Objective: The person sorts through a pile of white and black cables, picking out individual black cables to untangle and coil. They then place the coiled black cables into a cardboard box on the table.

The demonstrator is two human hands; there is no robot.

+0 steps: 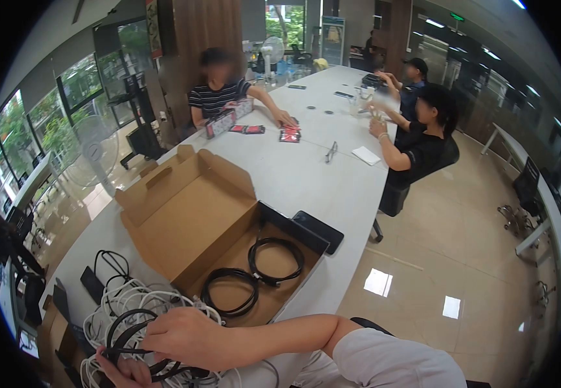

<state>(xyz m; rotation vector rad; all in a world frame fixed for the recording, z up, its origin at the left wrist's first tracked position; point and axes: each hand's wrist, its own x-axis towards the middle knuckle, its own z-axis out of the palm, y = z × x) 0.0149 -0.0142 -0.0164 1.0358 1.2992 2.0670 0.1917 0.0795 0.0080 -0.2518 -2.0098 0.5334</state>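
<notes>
At the lower left, my right hand (187, 337) reaches across from the right with its fingers closed on a looped black cable (124, 337). Below it, my left hand (124, 370) grips the same cable, partly cut off by the picture's lower edge. Around and behind both hands lies a tangled pile of white cables (141, 299), with some black ones in it. Just beyond, an open cardboard box (193, 275) has its lid folded back. Inside the box rest two coiled black cables, one nearer (230, 292) and one farther (276, 261).
A black phone-like slab (319, 231) lies against the box's far right corner. Farther along the white table (293, 174) are glasses (331, 152), a white paper stack (365, 155) and red-and-black packets (289, 134). Several people sit around it. A fan (93, 152) stands at the left.
</notes>
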